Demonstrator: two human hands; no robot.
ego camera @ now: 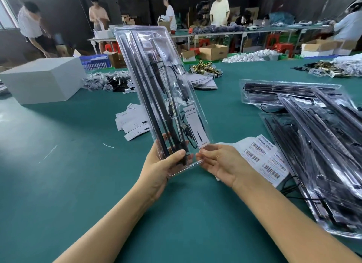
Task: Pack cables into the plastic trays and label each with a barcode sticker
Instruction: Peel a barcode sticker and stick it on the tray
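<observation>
The packed plastic tray (162, 98) stands nearly upright above the tabletop (78, 184), long axis running up and away. The left hand (158, 168) grips its lower end, thumb across the front; the right hand (219, 162) pinches the lower right corner. The barcode sticker sheet (264, 157) lies just beside the right hand, nearer than the finished tray stack (313, 145).

The left hand (162, 164) hides the near end of the clear tray (160, 90) — its fingers lie behind the plastic, seen only through it. The small print on the white card (195, 125) inside is too blurred to read below its heading. At 3 o'clock the stack of packed trays (317, 145) runs off the right edge and covers part of the barcode sticker sheet (262, 157) — the digits there are too small to tell. At 12 o'clock the far workers' (219, 8) hands are indistinct.
</observation>
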